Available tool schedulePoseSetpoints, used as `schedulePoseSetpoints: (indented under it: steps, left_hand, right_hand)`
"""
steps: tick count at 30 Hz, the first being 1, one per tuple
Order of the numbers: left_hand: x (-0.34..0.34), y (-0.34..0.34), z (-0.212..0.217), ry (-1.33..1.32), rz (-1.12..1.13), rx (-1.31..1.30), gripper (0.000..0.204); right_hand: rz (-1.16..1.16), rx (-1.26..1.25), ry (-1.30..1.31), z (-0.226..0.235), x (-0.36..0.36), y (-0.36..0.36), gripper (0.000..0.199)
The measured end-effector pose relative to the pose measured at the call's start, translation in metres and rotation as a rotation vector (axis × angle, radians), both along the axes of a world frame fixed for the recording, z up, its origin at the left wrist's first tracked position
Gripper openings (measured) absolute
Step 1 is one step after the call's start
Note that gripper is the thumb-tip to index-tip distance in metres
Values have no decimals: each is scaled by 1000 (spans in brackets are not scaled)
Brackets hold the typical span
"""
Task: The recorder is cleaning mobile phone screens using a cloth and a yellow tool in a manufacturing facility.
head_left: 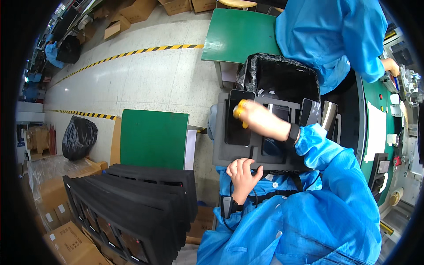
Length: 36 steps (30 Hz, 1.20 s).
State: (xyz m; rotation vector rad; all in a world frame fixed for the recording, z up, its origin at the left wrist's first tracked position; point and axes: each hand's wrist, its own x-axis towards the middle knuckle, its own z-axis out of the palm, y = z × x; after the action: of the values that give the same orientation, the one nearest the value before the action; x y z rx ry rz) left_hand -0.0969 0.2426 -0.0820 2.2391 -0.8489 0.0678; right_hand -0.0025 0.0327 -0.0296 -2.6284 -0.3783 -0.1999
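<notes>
A dark grey foam tray [223, 152] with slots lies on my lap, holding several black phones. My left hand [242, 174] grips the tray's near edge, fingers curled over it. My right hand [256, 117], with yellow finger cots, reaches across the tray and rests on a black phone [237, 126] lying in the left slot. Other phones [310, 112] stand tilted in the right slots. Both my arms wear blue sleeves, with a black band on each wrist.
A black-lined bin [282, 73] stands just beyond the tray. Another person in a blue coat [331, 35] works at the green conveyor bench [375, 128] on the right. A stack of black foam trays [145, 198] sits at lower left, beside a green table [154, 138] and cardboard boxes [70, 243].
</notes>
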Motion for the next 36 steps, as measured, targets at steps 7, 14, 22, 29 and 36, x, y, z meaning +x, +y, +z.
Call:
schedulePoseSetpoints:
  steps: [7,14,22,29,36]
  left_hand:
    - [1,0,-2,-13,-2,23,37]
    - [-1,0,-1,-12,-9,40,38]
    - [3,-2,-4,-29,2,43,38]
    - [1,1,-1,-3,2,34,39]
    - [0,2,-2,-16,7,8,39]
  right_hand:
    - [-105,-3,-123,7,-4,-44,24]
    - [-184,-140,-140,-7,19,-74,23]
    - [168,17,-32,-9,-29,-24,31]
    - [-111,18,-159,2,14,-55,23]
    - [200,-140,-76,-20,-36,48,16]
